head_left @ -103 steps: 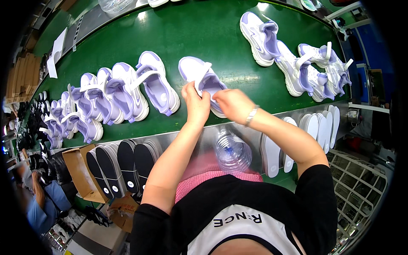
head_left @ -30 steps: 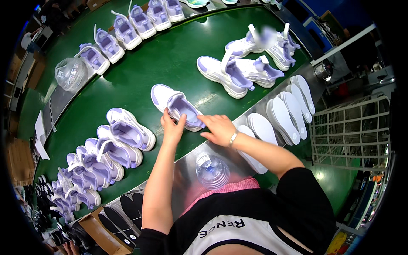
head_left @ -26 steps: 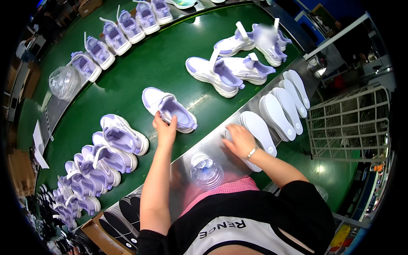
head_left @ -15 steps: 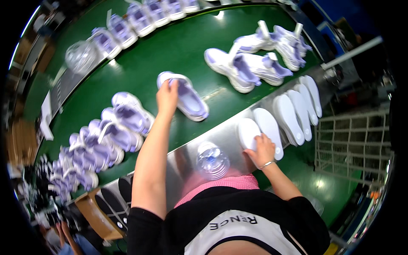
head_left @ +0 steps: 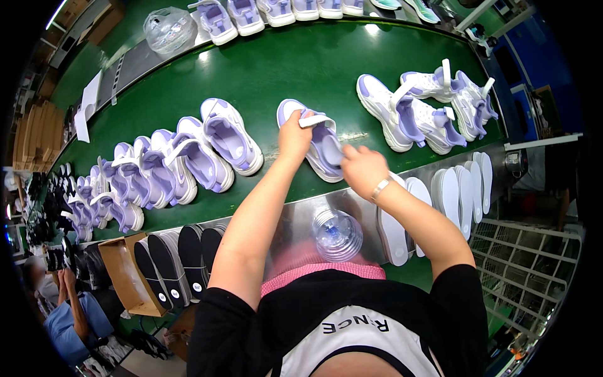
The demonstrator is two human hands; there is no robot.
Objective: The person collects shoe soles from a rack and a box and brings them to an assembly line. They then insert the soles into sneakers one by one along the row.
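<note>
Fingers of the left grip (head_left: 295, 134) were clamped on the front part of a shoe (head_left: 318, 156), beside its strap (head_left: 318, 121); the right grip (head_left: 365, 168) was held at the heel end, its fingers bunched and blurred, and whether anything was pinched there could not be told. By judgement, the upper was best steadied by the left grip, with the strap held clear of the mouth, so that the heel collar could be worked by the right grip without being folded inward. The inside was best smoothed lightly, lest the lining be rucked.

The shoe was set between both grips on a green table (head_left: 276, 69), its toe pointed away and leftward. Its white panels were edged with lavender; the lining was pale lavender, the thick sole white. White insoles (head_left: 393, 235) were ranged just below and right of the right grip. Similar shoes (head_left: 158, 173) were lined up left of the left grip, and a farther row (head_left: 277, 11) was ranged well beyond both.
</note>
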